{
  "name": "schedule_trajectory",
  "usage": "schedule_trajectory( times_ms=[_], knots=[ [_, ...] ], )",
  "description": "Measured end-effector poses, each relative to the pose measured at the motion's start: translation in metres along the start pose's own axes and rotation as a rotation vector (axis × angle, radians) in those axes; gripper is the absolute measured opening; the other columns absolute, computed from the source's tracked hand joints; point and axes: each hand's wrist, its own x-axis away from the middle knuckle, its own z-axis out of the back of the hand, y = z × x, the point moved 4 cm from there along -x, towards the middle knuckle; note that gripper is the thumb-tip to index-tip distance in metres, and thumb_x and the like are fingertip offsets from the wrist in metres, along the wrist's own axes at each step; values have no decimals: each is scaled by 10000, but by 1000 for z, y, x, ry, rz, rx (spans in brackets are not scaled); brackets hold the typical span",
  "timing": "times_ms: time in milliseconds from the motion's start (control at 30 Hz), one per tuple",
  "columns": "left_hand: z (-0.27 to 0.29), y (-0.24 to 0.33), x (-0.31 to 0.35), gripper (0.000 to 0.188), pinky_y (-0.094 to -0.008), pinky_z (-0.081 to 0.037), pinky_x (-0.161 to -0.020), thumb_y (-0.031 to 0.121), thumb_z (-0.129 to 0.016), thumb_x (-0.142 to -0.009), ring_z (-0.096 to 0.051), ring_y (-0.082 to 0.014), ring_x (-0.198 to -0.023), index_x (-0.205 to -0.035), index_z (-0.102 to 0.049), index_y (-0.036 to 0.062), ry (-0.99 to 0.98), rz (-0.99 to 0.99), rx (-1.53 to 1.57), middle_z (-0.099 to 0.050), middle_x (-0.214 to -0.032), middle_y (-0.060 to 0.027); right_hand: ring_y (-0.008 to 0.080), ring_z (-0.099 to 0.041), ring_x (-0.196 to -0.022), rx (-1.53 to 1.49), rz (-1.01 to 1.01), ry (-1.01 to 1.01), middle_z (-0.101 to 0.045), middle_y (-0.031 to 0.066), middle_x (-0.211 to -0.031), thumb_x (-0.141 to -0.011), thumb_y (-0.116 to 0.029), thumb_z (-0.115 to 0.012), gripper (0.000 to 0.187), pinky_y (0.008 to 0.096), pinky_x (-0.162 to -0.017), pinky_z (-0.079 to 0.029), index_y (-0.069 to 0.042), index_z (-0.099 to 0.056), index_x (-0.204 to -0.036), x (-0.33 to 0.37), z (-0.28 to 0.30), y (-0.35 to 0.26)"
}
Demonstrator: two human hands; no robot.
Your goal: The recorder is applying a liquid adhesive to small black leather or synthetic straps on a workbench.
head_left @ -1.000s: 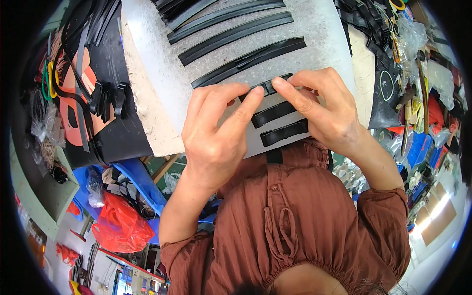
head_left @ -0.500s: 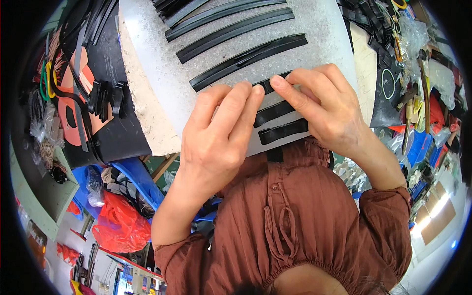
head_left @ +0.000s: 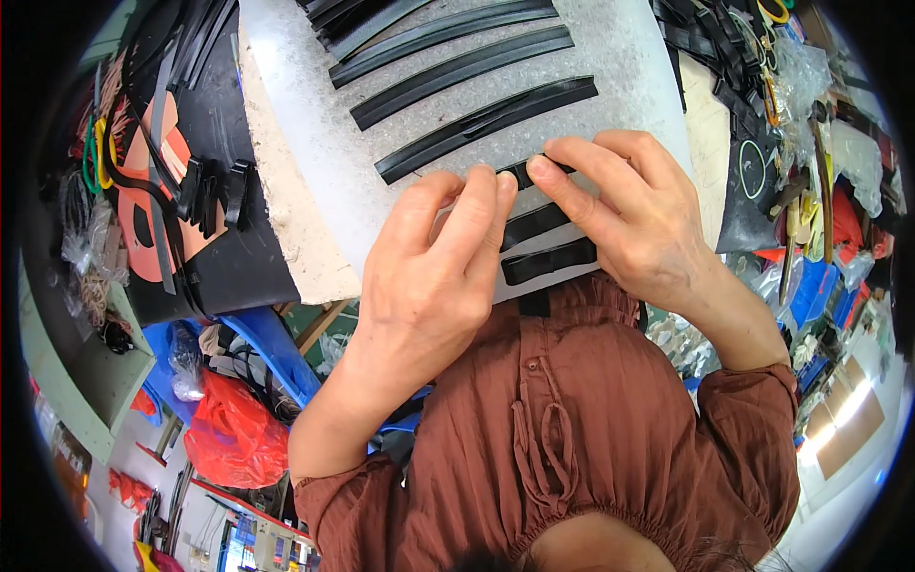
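My left hand and my right hand pinch a short black strip between thumbs and fingers, over a translucent white board. Most of that strip is hidden by my fingers. Just nearer to me, two short folded black strips, one a band and one a loop, lie by the board's near edge. Beyond my hands several long black strips rest in rows, the nearest one with a lifted fold along its middle.
A pale slab lies under the board on a black tabletop. Left are small black loops and orange-pink pieces. Black straps heap at the far right. A red plastic bag hangs below left, beside a blue chair-like edge.
The board and strips appear shifted slightly right and down in view. Both hands keep their pinch on the short strip, the left having moved a little to the right.
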Motion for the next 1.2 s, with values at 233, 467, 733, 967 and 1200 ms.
schedule_trajectory(
  times_ms=[233,467,733,967,1200],
  knots=[
    [1,0,0,343,-358,-539,-761,-45,-697,-787,-602,-265,-971,-1125,-670,-96,-3,83,68,-600,-1149,-105,215,-622,-930,-12,5,1,-655,40,-1126,-672,-120,-696,426,309,-701,-546,2,-737,-1078,-4,3,0],
    [-2,-1,-1,364,-361,-533,-764,-62,-678,-769,-601,-282,-995,-1131,-661,-103,13,29,55,-599,-1150,-127,220,-621,-921,-10,9,-20,-657,48,-1124,-673,-125,-684,424,319,-686,-541,5,-733,-1074,-4,3,3],
    [2,1,3,369,-370,-510,-829,19,-652,-706,-584,-296,-983,-1048,-643,-121,-23,-16,-29,-590,-1096,-155,266,-612,-933,-50,3,-114,-633,78,-1169,-660,-112,-649,486,367,-732,-533,17,-703,-1126,-11,6,-3],
    [6,2,-1,365,-395,-471,-836,60,-679,-736,-587,-269,-1035,-1093,-688,-15,-51,53,-59,-600,-1140,-112,295,-610,-983,13,35,-139,-629,97,-1160,-679,-82,-643,454,396,-792,-508,7,-705,-1119,-13,9,-5],
    [23,-29,4,286,-382,-459,-790,-53,-722,-778,-619,-277,-876,-1044,-748,50,301,248,-73,-657,-960,-93,272,-588,-888,-107,-107,14,-644,75,-1050,-716,31,-709,415,388,-764,-487,-75,-723,-1117,-30,26,26]
  ],
)
